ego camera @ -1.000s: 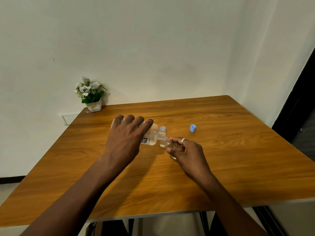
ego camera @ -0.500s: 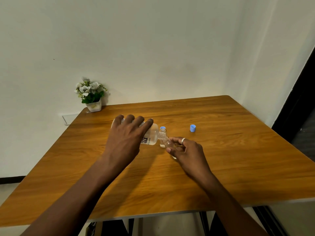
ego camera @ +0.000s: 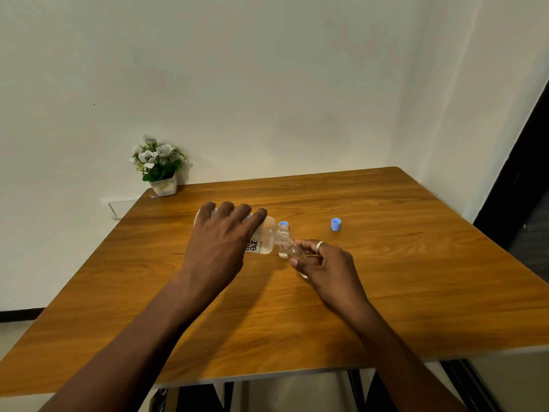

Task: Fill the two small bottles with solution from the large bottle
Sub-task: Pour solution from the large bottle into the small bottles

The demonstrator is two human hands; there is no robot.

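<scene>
My left hand [ego camera: 221, 245] grips the large clear bottle [ego camera: 264, 240] and holds it tipped on its side, neck pointing right. Its mouth meets the mouth of a small clear bottle [ego camera: 294, 251], which my right hand [ego camera: 322, 264] holds tilted toward it. A second small bottle [ego camera: 283, 226] with a blue cap stands just behind the two necks, mostly hidden. A loose blue cap [ego camera: 336, 224] lies on the wooden table [ego camera: 386, 278] to the right of my hands. A ring sits on one right finger.
A small white pot of white flowers [ego camera: 159, 168] stands at the table's back left corner against the wall. A wall socket [ego camera: 120, 205] is beside that corner. A dark doorway [ego camera: 528, 173] lies to the right.
</scene>
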